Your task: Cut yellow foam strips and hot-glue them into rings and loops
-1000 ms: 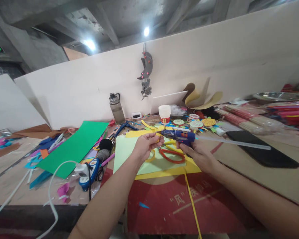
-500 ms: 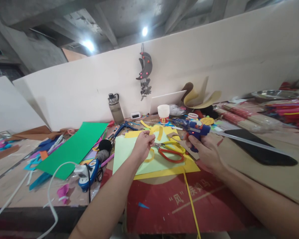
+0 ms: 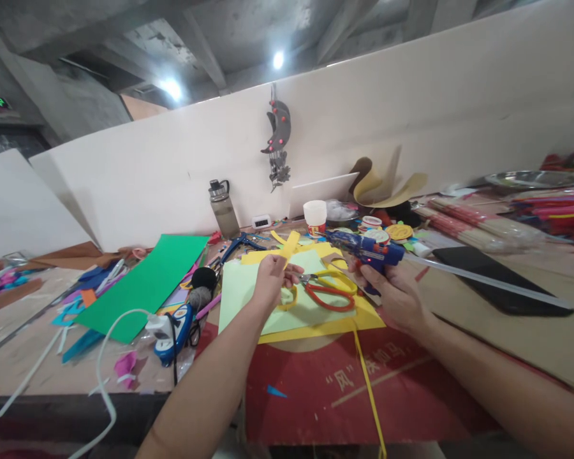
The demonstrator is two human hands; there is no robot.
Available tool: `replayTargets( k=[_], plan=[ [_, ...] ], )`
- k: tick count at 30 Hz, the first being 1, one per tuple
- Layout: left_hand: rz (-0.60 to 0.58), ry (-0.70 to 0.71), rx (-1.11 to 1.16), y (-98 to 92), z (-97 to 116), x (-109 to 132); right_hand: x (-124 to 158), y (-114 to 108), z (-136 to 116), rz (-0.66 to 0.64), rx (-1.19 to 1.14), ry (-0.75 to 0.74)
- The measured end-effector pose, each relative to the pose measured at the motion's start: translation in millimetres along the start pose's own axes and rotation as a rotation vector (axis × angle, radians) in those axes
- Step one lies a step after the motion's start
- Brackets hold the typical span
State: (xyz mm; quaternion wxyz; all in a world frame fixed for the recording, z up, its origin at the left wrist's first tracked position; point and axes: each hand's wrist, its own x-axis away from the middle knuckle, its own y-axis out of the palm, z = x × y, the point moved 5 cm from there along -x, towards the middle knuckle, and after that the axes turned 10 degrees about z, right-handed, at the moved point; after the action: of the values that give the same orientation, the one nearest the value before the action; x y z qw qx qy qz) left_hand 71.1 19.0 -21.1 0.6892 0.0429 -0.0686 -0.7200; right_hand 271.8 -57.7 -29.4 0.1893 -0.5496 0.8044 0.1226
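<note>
My left hand (image 3: 271, 280) pinches a yellow strip (image 3: 291, 244) that stands up above the fingers. In my right hand (image 3: 397, 296) is a blue hot glue gun (image 3: 363, 247), its nozzle aimed left and a small red light lit on its body. A long clear glue stick (image 3: 488, 277) runs out of its back. Between the hands, scissors (image 3: 330, 296) with one red and one yellow handle loop lie on pale green sheets (image 3: 242, 299). Under these is a yellow sheet (image 3: 370, 313). A curled yellow strip (image 3: 289, 299) rests by the scissors' blades.
A bottle (image 3: 224, 207), a white cup (image 3: 314, 217) and a small clock (image 3: 261, 222) stand at the back. Leftward are a green sheet (image 3: 143, 280) and a blue power strip (image 3: 175, 335) with a white cable. A black pad (image 3: 488, 274) lies rightward; a grey moon ornament (image 3: 280, 131) hangs behind.
The yellow strip in my left hand has turned upright and the wrist has rotated. The glue gun's nozzle has shifted slightly left.
</note>
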Motion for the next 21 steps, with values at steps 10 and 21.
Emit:
replayTargets(
  k=[10,21],
  plan=[
    [-0.001,-0.126,0.143,-3.3,-6.9,-3.3,1.1,2.5,8.1,-0.067,-0.012,0.019],
    [-0.072,-0.216,0.219,5.4,-8.3,1.8,1.2,9.9,-6.3,-0.07,0.136,-0.046]
  ],
)
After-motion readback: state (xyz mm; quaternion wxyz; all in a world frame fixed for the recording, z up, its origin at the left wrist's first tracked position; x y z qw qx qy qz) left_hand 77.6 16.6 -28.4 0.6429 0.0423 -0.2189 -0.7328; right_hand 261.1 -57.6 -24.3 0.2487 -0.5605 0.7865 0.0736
